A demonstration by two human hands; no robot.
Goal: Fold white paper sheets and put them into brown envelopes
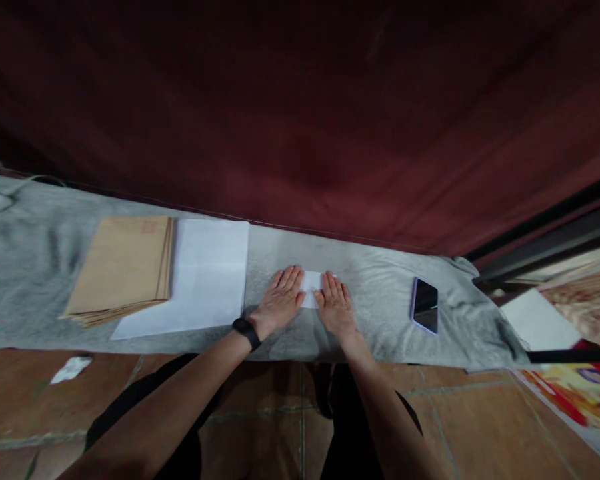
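The paper (pixel 310 289) is laid flat on the cloth (pixel 380 300), its middle seen between the two hands. Its left side is bordered by the fingers of the left hand (pixel 279 303); its right side is covered by the right hand (pixel 337 310). On both, the fingers are extended flat, slightly spread, the thumbs turned inward.
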